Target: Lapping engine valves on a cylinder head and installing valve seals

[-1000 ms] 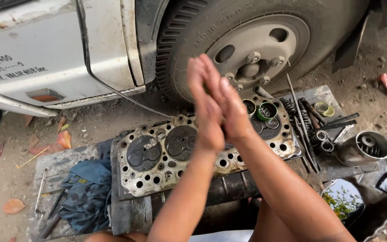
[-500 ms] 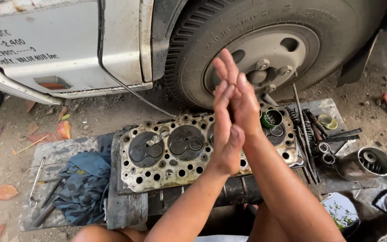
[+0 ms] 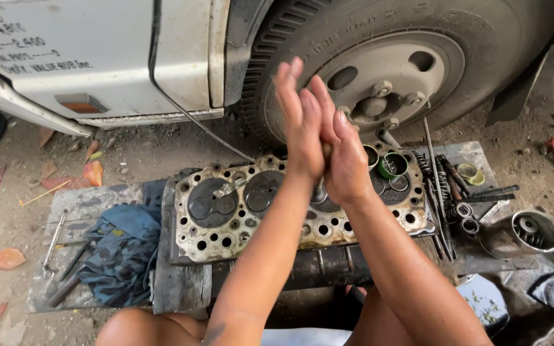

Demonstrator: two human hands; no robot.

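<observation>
My left hand [image 3: 299,118] and my right hand [image 3: 346,160] are pressed palm to palm, fingers straight, with a thin stick [image 3: 326,150] squeezed between them. Only a short piece of the stick shows; its lower end is hidden behind the hands. The left hand sits further forward than the right. Both hover over the right half of a grimy cylinder head [image 3: 226,211] that lies flat on wooden planks [image 3: 181,282] on the ground. A small green tin [image 3: 392,165] rests on the head's far right corner.
A truck wheel [image 3: 386,77] and white body panel [image 3: 97,57] stand right behind the head. Rods and valve springs [image 3: 444,186] and a metal cup [image 3: 522,234] lie to the right, a blue cloth [image 3: 120,250] and a wrench [image 3: 52,243] to the left. My knees are at the bottom edge.
The palms have slid against each other: half a second ago the right hand was forward, now the left hand is forward and the right has drawn back. The view has shifted slightly.
</observation>
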